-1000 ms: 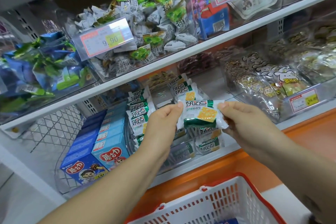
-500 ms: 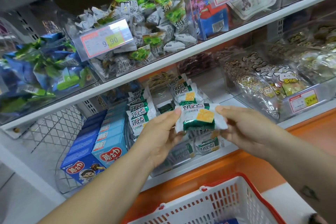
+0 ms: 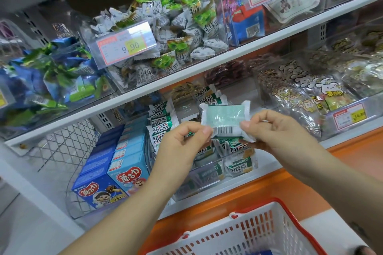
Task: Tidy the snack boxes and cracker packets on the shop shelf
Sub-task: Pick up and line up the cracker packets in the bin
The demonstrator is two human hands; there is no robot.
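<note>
Holding one cracker packet [image 3: 224, 118] up in front of the lower shelf [image 3: 267, 170], pinched at both ends: left hand [image 3: 182, 143] nipping the lower-left corner between thumb and forefinger, right hand [image 3: 275, 132] doing the same at the lower-right edge. Other fingers on both hands curled in loosely, nothing else in them. Back of the wrapper turned to the camera (barcode strip showing along the bottom, printed front facing the shelf).

Key bit for whatever comes next: long axis lying level, left to right, roughly parallel to the shelf edge. Hanging right in front of and a little above the clear bin [image 3: 196, 180] full of matching green-and-white packets, which puts the landing spot straight ahead and slightly down from the hands. About equally near to either hand, maybe a touch closer to the left, going by the upright row [image 3: 161, 124] just behind that thumb. Probably wants flipping so the front faces out, then sliding forward into a row — only a guess though.

Both forearms reaching up and forward from below, wrists angled in toward each other, backs of the hands to the camera.

Blue snack boxes [image 3: 124, 163] lined up off to the left, beside the bin and nearer the left forearm, well apart from the right hand. White basket [image 3: 248, 234] with a red rim down under the arms — not touched by either hand as far as can be seen.
</note>
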